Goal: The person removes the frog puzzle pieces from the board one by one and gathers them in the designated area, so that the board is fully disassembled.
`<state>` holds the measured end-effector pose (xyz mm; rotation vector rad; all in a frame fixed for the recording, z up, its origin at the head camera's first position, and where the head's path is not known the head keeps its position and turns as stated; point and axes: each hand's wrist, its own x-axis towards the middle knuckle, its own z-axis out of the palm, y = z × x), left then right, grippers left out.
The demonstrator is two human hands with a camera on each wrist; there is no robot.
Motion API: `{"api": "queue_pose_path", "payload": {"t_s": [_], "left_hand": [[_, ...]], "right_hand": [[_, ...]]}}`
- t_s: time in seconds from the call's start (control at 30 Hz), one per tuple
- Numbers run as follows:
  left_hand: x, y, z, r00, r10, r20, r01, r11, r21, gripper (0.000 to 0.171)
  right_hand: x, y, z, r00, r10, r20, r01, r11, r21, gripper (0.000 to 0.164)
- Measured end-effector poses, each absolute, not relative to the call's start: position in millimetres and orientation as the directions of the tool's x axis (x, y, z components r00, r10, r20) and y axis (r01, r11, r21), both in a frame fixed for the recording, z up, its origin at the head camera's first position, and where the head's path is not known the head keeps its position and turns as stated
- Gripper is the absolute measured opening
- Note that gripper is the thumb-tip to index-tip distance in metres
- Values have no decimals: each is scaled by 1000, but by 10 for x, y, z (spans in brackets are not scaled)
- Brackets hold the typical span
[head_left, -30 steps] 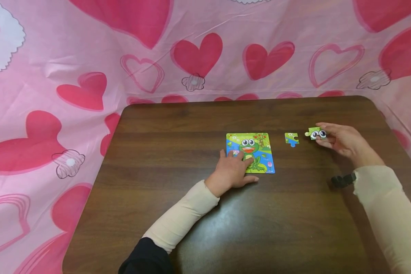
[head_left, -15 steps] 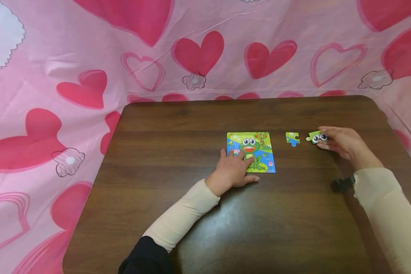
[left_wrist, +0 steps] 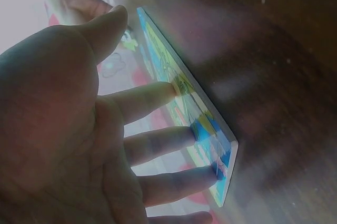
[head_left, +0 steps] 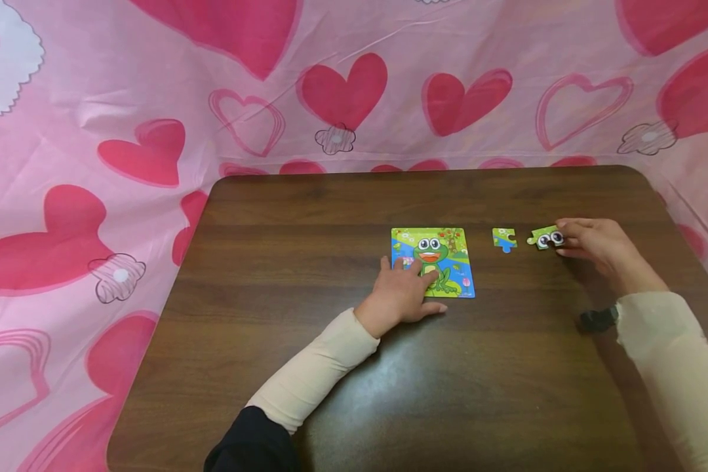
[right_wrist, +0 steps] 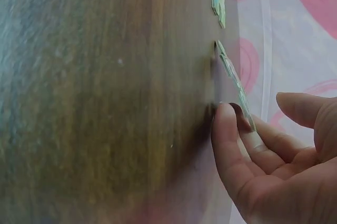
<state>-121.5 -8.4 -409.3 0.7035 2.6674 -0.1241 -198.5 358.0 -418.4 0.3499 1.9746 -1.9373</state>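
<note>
Beige-sleeved, my left hand [head_left: 395, 292] lies loose, fingers extended onto the square frog picture [head_left: 442, 263]; its tiny markings are illegible. Further right, my right hand [head_left: 603, 249] grips the eyes piece [head_left: 545, 237] by its raised right end: long axis left-right, tab leftward, facing the smaller piece [head_left: 503, 237]. Surface: brown wood-grain table [head_left: 330, 216]. Beyond: pink heart-printed cloth [head_left: 404, 98].

head view looks down; 2 wrist views skim tabletop [head_left: 490, 367]

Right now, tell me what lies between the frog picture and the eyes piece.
In the head view: one green-blue piece, with bare table on either side.
</note>
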Motion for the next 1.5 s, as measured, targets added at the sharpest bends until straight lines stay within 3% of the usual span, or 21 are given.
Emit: {"api": "queue_pose_path", "payload": {"t_s": [0.13, 0.3, 0.47, 0.93, 1.03, 1.13, 1.17, 1.33, 1.5], "left_hand": [[-1211, -81, -4098, -807, 459, -371, 492, 871, 6, 73], [-1209, -78, -4099, -809, 456, -371, 489, 873, 8, 73], [-1209, -75, -4091, -809, 453, -374, 485, 874, 11, 73], [-1206, -87, -4067, -810, 456, -370, 484, 875, 20, 72], [-1194, -84, -4073, -808, 455, -374, 486, 874, 14, 72], [-1181, -83, -4086, -807, 457, -372, 490, 872, 8, 73], [-1177, -82, -4090, -808, 458, -370, 491, 871, 7, 73], [-1176, -81, -4101, -814, 456, -360, 488, 873, 3, 73], [-1187, -83, -4091, -816, 454, -359, 484, 875, 7, 72]], "right_hand": [[-1988, 3622, -4206, -909, -69, -412, 408, 55, -911, 35], [-1989, 3678, -4187, -918, -86, -387, 367, 184, -912, 36], [-1960, 3750, -4149, -934, -50, -355, 322, 316, -892, 27], [-2004, 3630, -4037, -940, -75, -331, 312, 193, -930, 29], [-2031, 3547, -4046, -942, -87, -326, 301, 216, -929, 28], [-2061, 3443, -4062, -944, -79, -321, 285, 298, -911, 17], [-2071, 3403, -4068, -943, -79, -322, 283, 317, -905, 19], [-2134, 3174, -4074, -939, -90, -331, 284, 337, -898, 65], [-2195, 2912, -4081, -937, -100, -335, 287, 325, -901, 68]]}}
